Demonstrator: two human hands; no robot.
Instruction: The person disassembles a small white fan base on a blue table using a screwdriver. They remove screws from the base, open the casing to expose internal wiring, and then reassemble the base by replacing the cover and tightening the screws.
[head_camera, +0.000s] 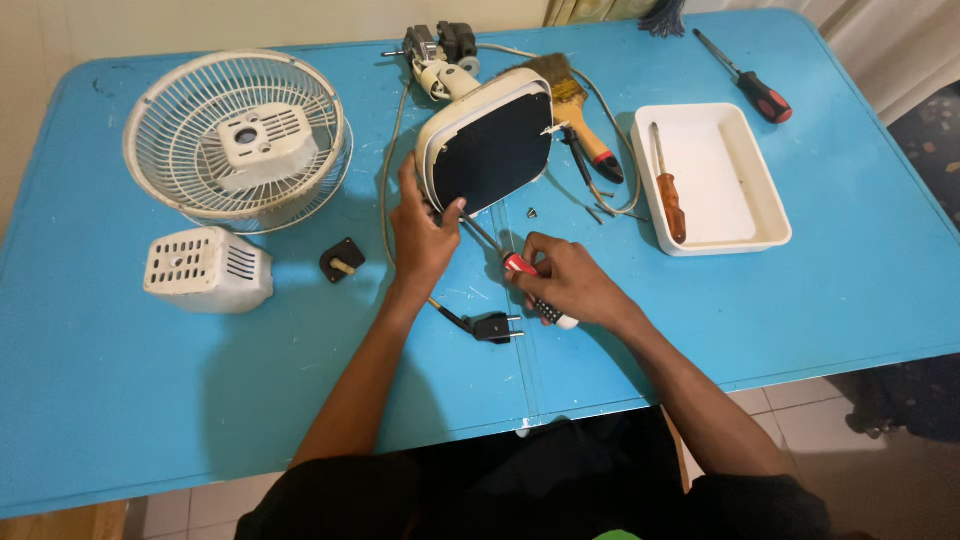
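Two bare forearms are seen reaching up from the bottom edge over a blue table (120, 400). A screwdriver (525, 275) is gripped in the closed right hand (565, 285); its long axis is slanted, the shaft pointed up and left towards the lower edge of a cream fan base (487, 140), which is tipped on its side so its dark underside is shown. That edge is touched by the left hand (422, 235), fingers loosely curled. A black plug (497, 327) is laid just below the hands. Pale floor tiles are glimpsed beyond the table's near edge.
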